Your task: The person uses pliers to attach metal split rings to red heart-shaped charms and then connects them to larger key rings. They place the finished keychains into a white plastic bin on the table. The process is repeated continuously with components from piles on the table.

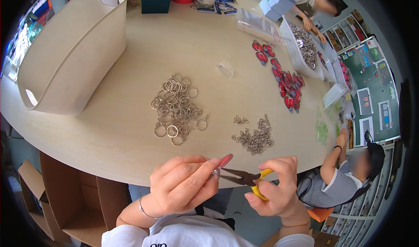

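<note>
Head view: red charm (225, 160) apparently at pliers' (244, 177) grip.

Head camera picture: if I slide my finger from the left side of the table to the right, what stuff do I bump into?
Big cream plastic tub → pile of silver key rings → small heap of little metal chains → row of red charms → white tray full of metal rings.

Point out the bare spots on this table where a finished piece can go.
Bare wood lies between the beige tub and the key rings, and beyond the rings toward the far edge. It is crowded on the right: small chain links, red charms, white tray.
</note>
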Available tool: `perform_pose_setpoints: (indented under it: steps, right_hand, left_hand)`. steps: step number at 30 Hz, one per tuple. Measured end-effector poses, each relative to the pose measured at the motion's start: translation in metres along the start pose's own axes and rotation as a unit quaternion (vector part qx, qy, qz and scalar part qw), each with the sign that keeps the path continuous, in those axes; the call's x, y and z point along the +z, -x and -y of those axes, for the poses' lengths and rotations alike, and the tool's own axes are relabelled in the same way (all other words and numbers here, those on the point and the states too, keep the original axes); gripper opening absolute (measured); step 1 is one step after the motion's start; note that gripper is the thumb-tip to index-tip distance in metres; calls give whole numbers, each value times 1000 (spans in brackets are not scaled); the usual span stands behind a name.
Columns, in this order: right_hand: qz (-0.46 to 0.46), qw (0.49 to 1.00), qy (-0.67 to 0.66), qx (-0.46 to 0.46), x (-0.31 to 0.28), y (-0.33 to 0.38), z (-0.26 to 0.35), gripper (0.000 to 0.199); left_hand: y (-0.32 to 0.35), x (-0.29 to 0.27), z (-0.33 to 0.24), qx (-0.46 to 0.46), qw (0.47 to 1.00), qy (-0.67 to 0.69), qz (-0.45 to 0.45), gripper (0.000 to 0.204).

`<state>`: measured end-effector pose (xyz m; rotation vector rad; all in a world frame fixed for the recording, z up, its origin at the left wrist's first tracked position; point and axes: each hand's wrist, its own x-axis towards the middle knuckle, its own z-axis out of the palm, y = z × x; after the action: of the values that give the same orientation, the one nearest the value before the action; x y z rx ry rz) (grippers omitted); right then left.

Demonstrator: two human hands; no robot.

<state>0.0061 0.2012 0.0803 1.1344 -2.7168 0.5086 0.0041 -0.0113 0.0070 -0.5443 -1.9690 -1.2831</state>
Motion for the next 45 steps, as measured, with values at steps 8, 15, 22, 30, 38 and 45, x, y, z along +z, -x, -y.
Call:
perform_pose_setpoints:
  steps: [8,15,22,30,38,45]
  right_hand:
    - [-7,999,-41,13,3,1,1,23]
    - [-20,999,-37,-8,7,2,2,23]
    - [-46,998,-37,-12,13,3,6,24]
    - [-39,999,-10,-22,6,3,8,26]
    - [-44,998,20,-30,4,4,11,26]
    - [-35,998,24,-41,0,5,14,28]
  left_hand:
    - [1,2,-1,27,999,-20,3,38]
    - [1,-2,-6,14,1000,-18,13,36]
    - [0,-5,-10,2,1000,-19,21,36]
    - [-4,-8,-11,0,999,-10,30,34]
    - [-6,-11,-10,-4,999,12,43,35]
    - [-7,-13,-11,0,999,18,46,33]
